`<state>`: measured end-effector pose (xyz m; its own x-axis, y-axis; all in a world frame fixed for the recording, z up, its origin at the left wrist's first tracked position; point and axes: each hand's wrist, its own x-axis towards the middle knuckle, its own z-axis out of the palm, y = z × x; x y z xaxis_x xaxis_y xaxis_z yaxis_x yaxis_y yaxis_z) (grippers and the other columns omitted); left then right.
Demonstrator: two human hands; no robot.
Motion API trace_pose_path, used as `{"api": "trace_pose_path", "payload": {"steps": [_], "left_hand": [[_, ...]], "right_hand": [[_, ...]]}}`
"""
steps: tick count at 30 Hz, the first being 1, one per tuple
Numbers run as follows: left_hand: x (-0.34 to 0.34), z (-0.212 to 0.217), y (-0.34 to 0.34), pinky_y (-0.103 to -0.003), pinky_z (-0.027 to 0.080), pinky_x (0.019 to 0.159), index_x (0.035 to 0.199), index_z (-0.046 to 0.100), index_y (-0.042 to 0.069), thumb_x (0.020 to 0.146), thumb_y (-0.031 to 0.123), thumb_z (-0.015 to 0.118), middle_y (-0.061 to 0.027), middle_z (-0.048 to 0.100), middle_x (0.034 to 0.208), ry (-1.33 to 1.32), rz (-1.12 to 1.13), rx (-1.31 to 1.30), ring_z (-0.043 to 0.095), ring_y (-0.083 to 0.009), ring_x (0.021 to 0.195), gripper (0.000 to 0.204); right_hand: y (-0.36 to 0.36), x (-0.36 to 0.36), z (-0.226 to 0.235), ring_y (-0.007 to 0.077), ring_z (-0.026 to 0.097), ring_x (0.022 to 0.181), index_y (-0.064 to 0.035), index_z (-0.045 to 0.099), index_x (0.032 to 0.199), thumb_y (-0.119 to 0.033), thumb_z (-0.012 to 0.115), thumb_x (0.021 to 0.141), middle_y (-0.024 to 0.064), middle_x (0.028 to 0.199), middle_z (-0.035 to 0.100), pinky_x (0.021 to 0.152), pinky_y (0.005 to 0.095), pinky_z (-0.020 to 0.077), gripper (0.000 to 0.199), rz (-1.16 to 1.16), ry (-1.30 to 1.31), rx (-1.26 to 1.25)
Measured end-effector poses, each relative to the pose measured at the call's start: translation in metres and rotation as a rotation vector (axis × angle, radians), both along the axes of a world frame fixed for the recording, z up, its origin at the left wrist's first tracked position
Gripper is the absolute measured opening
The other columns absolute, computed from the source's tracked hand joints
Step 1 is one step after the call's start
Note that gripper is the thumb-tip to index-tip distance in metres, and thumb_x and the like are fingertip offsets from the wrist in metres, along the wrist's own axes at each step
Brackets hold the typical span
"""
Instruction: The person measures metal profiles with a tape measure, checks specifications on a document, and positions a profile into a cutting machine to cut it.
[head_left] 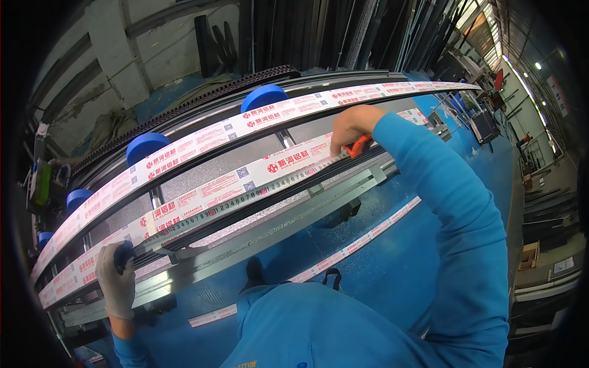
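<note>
- The tape [288,182] lies along the near bar [221,190], its long axis matching the bar's, from lower left up to the right.
- The right hand [356,126] is closed round an orange case [360,146] at the tape's upper right end; this arm reaches farther from the body.
- The left hand [116,282] (gloved, unlike the right) grips a dark blue piece [124,254] just beside the tape's lower left end; I cannot tell whether they touch.
- So the tape stretches between the hands, up and to the right from the left one.
- The far bar [202,140] runs beyond, near blue rollers [146,147]; a metal beam [270,234] lies on the body's side.
</note>
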<state>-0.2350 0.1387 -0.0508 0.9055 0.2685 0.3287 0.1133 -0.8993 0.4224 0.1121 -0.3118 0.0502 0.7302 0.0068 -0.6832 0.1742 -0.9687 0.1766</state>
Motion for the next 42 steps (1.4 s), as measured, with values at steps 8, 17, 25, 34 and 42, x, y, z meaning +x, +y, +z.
{"api": "trace_pose_path", "payload": {"steps": [8,17,25,34,42], "left_hand": [[0.008,0.012,-0.014,-0.038,0.051,0.088,0.107,0.069,0.002,0.07,-0.008,0.069,-0.0118,0.071,0.101,-0.015,-0.026,0.069,0.064,-0.0296,0.09,0.039],[0.065,0.049,-0.158,-0.038,0.054,0.078,0.103,0.075,0.005,0.075,0.003,0.078,-0.011,0.075,0.094,-0.026,-0.288,0.012,0.067,-0.0284,0.079,0.028],[0.171,0.073,-0.294,-0.037,0.058,0.075,0.106,0.076,0.008,0.087,0.005,0.075,-0.0101,0.079,0.09,0.158,-0.44,-0.114,0.073,-0.0253,0.077,0.02],[0.251,0.048,-0.329,-0.034,0.061,0.084,0.111,0.078,0.006,0.086,0.0,0.076,-0.0103,0.08,0.101,0.208,-0.586,-0.137,0.073,-0.0236,0.083,0.026],[0.257,0.036,-0.343,-0.035,0.058,0.081,0.109,0.078,0.006,0.082,-0.001,0.078,-0.0112,0.079,0.099,0.209,-0.561,-0.082,0.071,-0.0246,0.081,0.028]], "right_hand": [[-0.05,-0.038,0.002,0.0251,0.065,0.076,-0.0023,0.077,0.092,-0.048,0.073,0.088,0.01,0.088,0.073,0.073,0.0397,0.0544,0.046,0.255,-0.104,0.114],[-0.218,-0.101,0.002,0.0295,0.061,0.08,-0.0091,0.075,0.089,-0.029,0.07,0.094,0.0088,0.09,0.066,0.076,0.0394,0.0523,0.021,0.507,-0.314,0.549],[-0.343,-0.059,-0.023,0.0287,0.059,0.08,-0.0056,0.067,0.085,-0.007,0.066,0.086,0.0072,0.09,0.063,0.072,0.0375,0.0479,0.002,0.511,-1.0,0.735],[-0.39,0.019,-0.027,0.026,0.058,0.084,-0.0037,0.066,0.09,-0.003,0.065,0.089,0.0068,0.094,0.063,0.076,0.0339,0.0473,0.002,0.498,-1.042,0.68],[-0.392,0.066,-0.042,0.0262,0.058,0.085,-0.0028,0.066,0.091,-0.003,0.065,0.088,0.0075,0.096,0.064,0.076,0.0338,0.0473,0.003,0.538,-0.995,0.722]]}}
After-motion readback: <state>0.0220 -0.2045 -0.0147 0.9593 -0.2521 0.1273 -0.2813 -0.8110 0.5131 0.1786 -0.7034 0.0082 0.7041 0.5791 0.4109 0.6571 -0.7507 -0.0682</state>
